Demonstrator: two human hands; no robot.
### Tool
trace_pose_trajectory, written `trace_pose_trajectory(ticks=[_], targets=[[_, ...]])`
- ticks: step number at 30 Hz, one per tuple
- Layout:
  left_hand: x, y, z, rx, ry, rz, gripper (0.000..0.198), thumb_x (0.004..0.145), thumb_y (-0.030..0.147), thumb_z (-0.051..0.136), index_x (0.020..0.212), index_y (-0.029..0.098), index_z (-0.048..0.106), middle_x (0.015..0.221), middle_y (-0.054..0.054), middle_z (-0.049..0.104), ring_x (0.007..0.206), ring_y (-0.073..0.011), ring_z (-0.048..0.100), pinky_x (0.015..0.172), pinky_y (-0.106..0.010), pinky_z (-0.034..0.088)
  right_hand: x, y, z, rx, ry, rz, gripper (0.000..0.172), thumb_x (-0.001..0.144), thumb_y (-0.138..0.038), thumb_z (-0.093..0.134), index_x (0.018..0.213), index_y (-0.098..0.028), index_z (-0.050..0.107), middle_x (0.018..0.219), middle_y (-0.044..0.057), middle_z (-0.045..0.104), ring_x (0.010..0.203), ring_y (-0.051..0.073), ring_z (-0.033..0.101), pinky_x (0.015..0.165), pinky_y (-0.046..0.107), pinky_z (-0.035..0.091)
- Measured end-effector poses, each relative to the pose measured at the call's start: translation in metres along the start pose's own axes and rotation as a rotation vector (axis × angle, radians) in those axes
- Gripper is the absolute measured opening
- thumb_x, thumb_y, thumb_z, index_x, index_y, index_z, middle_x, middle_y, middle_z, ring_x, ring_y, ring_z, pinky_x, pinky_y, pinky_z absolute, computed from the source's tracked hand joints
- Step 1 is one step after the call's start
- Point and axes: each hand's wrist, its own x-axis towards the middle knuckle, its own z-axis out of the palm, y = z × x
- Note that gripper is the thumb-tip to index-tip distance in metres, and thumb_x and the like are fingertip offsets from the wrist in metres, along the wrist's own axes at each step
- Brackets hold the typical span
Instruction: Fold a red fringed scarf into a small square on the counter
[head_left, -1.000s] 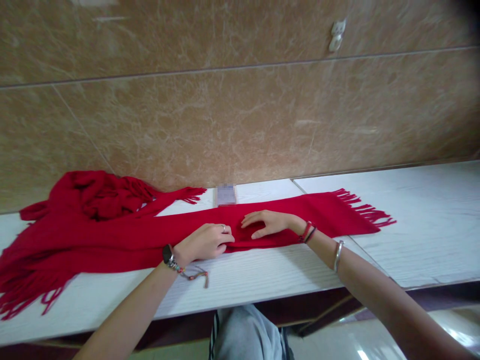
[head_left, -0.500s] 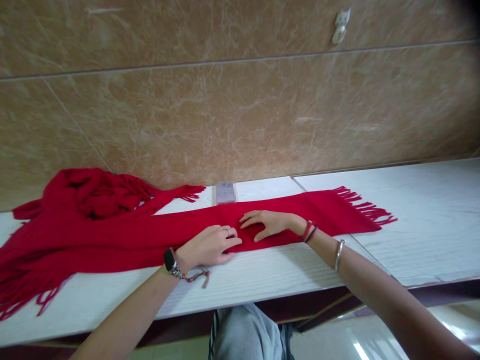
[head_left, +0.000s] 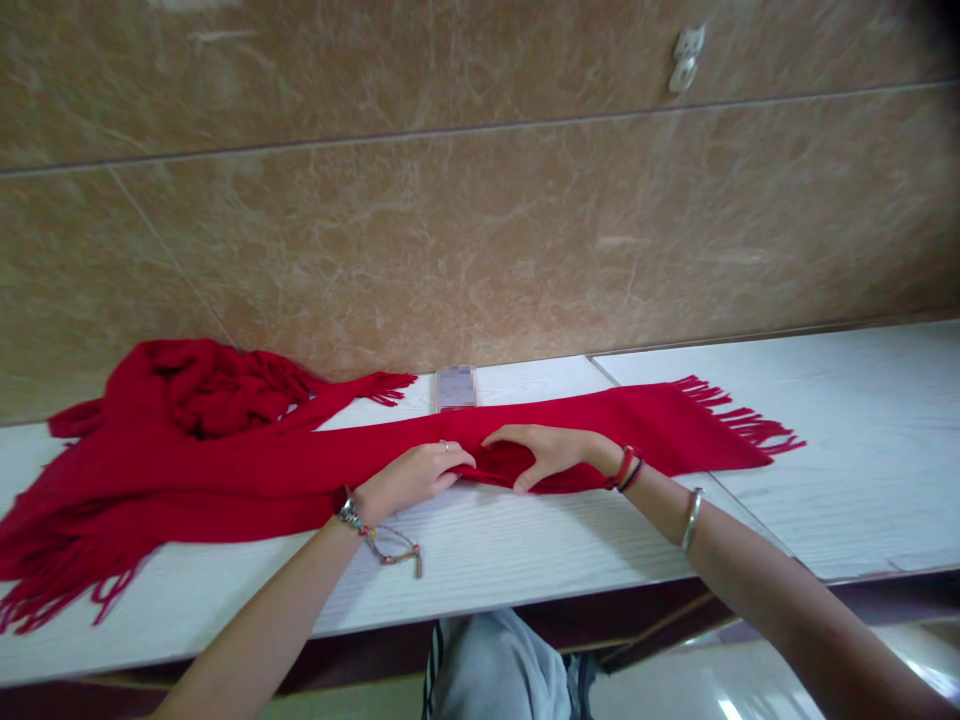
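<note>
Left hand [head_left: 417,473] pinching red scarf [head_left: 645,430]; right hand [head_left: 553,450] spread on it.

Even, soft light, glare on the floor [head_left: 675,685], slight blur, 1 dark upper-right corner

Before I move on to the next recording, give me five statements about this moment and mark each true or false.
1. The left hand touches the red scarf. True.
2. The right hand is clenched into a fist. False: the right hand has its thumb and fingers spread apart.
3. A silver bangle is on the right forearm. True.
4. The watch is on the right arm. False: the watch is at the left wrist.
5. The small rectangular item lies on the scarf. False: the item is between the scarf and the wall.
</note>
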Motion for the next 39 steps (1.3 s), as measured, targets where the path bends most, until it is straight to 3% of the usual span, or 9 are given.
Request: trace_pose_trajectory(ticks=[4,10,12,15,18,25,31,34,39], targets=[[0.0,-0.005,0.0,-0.026,0.079,-0.021,0.019,0.085,0.012,0.046,0.098,0.016,0.059,0.098,-0.003,0.063,0.091,-0.0135,0.056,0.084,-0.024,0.041,0.0,-0.014,0.004,-0.148,0.073,0.068,0.068,0.055,-0.044,0.074,0.108,-0.009,0.05,0.107,0.012,0.053,0.094,0.021,0.05,0.083,0.033,0.041],[-0.003,-0.006,-0.001,0.057,0.074,-0.018,0.025,0.087,0.009,0.041,0.103,0.016,0.058,0.102,-0.004,0.064,0.092,-0.0144,0.058,0.083,-0.025,0.043,-0.004,-0.02,0.001,-0.323,0.044,0.085,0.024,0.068,-0.023,0.065,0.09,-0.016,0.057,0.08,0.003,0.059,0.066,0.014,0.051,0.057,0.023,0.038],[-0.003,-0.004,0.001,0.089,0.052,-0.013,0.025,0.087,0.01,0.04,0.105,0.016,0.057,0.102,-0.005,0.064,0.093,-0.0152,0.058,0.083,-0.026,0.043,-0.005,-0.019,-0.002,-0.344,0.044,0.109,0.018,0.07,-0.017,0.062,0.087,-0.016,0.059,0.074,0.002,0.06,0.063,0.013,0.052,0.054,0.021,0.036],[-0.002,0.001,0.003,0.085,0.056,-0.021,0.022,0.087,0.018,0.046,0.106,0.016,0.056,0.104,-0.006,0.062,0.094,-0.0166,0.057,0.082,-0.027,0.044,-0.007,-0.018,-0.006,-0.352,0.09,0.123,0.017,0.069,-0.017,0.063,0.086,-0.016,0.062,0.076,0.003,0.063,0.065,0.013,0.055,0.057,0.021,0.037],[0.001,0.007,0.007,-0.001,0.134,-0.044,0.026,0.081,0.028,0.057,0.105,0.017,0.055,0.103,-0.005,0.059,0.095,-0.0162,0.055,0.083,-0.026,0.043,-0.009,-0.019,-0.006,-0.327,0.142,0.122,0.02,0.069,-0.019,0.063,0.089,-0.018,0.064,0.077,0.002,0.065,0.066,0.014,0.057,0.058,0.021,0.039],[0.006,0.006,0.014,-0.093,0.282,-0.144,0.015,0.081,0.024,0.058,0.094,0.017,0.06,0.094,-0.002,0.064,0.087,-0.0145,0.058,0.081,-0.025,0.043,-0.012,-0.019,-0.006,-0.307,0.185,0.149,0.03,0.073,-0.02,0.058,0.103,-0.02,0.06,0.074,0.002,0.065,0.066,0.015,0.059,0.057,0.022,0.04],[0.004,0.0,0.017,-0.037,0.219,-0.138,0.011,0.084,0.022,0.053,0.091,0.017,0.06,0.088,-0.001,0.065,0.083,-0.0142,0.059,0.078,-0.025,0.042,-0.022,-0.021,0.01,-0.415,0.268,0.208,0.042,0.064,-0.014,0.063,0.105,-0.017,0.056,0.106,0.01,0.06,0.092,0.021,0.057,0.074,0.027,0.043],[0.004,-0.003,0.019,-0.004,0.205,-0.126,0.011,0.085,0.023,0.051,0.091,0.017,0.059,0.088,-0.002,0.064,0.083,-0.0145,0.058,0.078,-0.025,0.042,-0.032,-0.015,0.024,-0.431,0.394,0.327,0.039,0.069,-0.005,0.054,0.106,-0.017,0.055,0.103,0.01,0.062,0.093,0.02,0.058,0.077,0.027,0.042],[0.008,-0.005,0.021,0.017,0.194,-0.115,0.011,0.087,0.023,0.048,0.089,0.017,0.057,0.086,-0.002,0.063,0.08,-0.0149,0.058,0.075,-0.025,0.042,-0.045,0.004,0.04,-0.356,0.55,0.348,0.026,0.077,-0.013,0.051,0.101,-0.018,0.06,0.097,0.009,0.066,0.09,0.021,0.061,0.078,0.03,0.045]])
